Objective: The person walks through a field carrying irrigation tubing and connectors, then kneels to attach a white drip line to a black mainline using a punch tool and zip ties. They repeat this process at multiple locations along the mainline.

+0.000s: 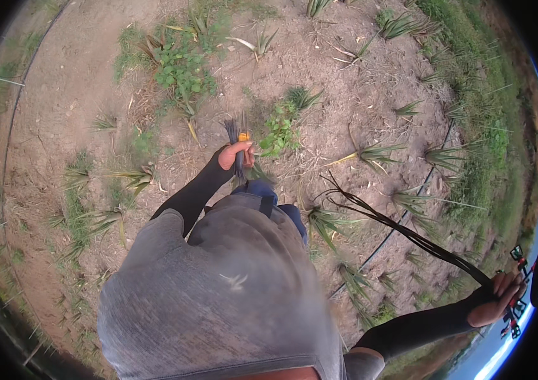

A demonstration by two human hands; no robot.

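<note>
In front of my body, my left hand (pixel 236 156) is closed round a bundle of thin dark grey strands (pixel 230 131). Along with it, the same hand grips a tool with a bright orange part (pixel 243 136) and a narrow tip pointing away; its exact kind is hard to make out. Far out to the right, my right hand (pixel 500 299) is raised and wrapped round one end of several long, thin black cords or tubes (pixel 417 239). Their loose ends spread out over the ground near the middle.
Spiky plants (pixel 379 154) grow in rows on dry, pale soil (pixel 319 63). A leafy green weed (pixel 279 131) stands just beyond my left hand. Thin dark lines (pixel 383 242) run along the ground on both sides. Red and black pieces (pixel 514 310) hang beside my right hand.
</note>
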